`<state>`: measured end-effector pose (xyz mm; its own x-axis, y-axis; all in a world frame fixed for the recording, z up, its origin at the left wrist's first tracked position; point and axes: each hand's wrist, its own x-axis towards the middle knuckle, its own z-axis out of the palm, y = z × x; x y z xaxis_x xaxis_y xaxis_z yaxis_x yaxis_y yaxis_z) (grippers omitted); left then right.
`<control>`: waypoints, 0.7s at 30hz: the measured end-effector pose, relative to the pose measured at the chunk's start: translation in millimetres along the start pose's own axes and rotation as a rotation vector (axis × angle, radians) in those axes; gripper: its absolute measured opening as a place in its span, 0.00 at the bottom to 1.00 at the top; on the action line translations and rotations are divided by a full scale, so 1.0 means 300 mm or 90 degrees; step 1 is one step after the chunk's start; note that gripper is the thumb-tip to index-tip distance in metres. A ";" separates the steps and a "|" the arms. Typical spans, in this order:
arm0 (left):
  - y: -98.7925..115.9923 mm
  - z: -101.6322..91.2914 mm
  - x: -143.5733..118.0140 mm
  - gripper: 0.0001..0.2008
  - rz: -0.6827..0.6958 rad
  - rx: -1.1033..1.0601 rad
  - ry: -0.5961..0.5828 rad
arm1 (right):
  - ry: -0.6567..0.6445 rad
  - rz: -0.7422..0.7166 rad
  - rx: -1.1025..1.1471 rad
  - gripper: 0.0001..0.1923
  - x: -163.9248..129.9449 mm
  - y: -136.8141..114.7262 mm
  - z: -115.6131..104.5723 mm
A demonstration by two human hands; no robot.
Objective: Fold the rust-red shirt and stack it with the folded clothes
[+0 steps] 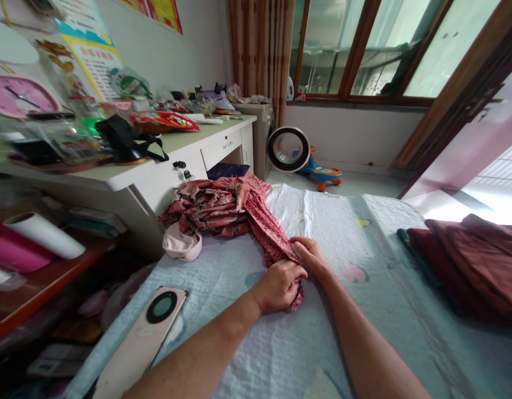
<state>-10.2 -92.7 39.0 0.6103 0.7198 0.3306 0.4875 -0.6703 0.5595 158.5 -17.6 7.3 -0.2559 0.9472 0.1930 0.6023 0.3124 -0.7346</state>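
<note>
phone (137, 346) lies nearest. left hand (281, 285) pinches red cloth (265, 223); right hand's (312, 256) grip is unclear. likely soft, light: hold its gathered end (296, 300).

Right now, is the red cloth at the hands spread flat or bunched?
Bunched: the red cloth runs as a narrow, creased strip into the curled left hand.

Left forearm (210, 344), bare, smooth, broad at the lower edge of the frame, tapering to a rounded wrist; left hand (278, 285), bare, rounded knuckles, lower centre; right forearm (364, 338), bare, smooth, long, lower right of centre; right hand (312, 256), bare, near centre.
</note>
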 end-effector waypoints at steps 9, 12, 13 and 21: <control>-0.018 -0.016 -0.018 0.12 0.037 -0.022 0.021 | -0.141 0.027 0.096 0.33 -0.013 -0.029 -0.025; -0.025 -0.021 -0.021 0.11 0.010 -0.042 0.103 | -0.160 0.017 0.067 0.26 -0.014 -0.042 -0.017; -0.028 -0.025 -0.019 0.10 0.005 -0.044 0.138 | -0.160 0.013 0.065 0.24 -0.014 -0.048 -0.012; -0.188 -0.109 0.064 0.19 -0.406 -0.071 0.575 | -0.122 -0.057 -0.071 0.22 -0.029 -0.115 0.033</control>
<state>-46.5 -35.3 38.8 -0.4338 0.8238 0.3648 0.4635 -0.1431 0.8744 132.5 -37.3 24.6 -0.4441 0.8879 0.1196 0.6474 0.4104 -0.6422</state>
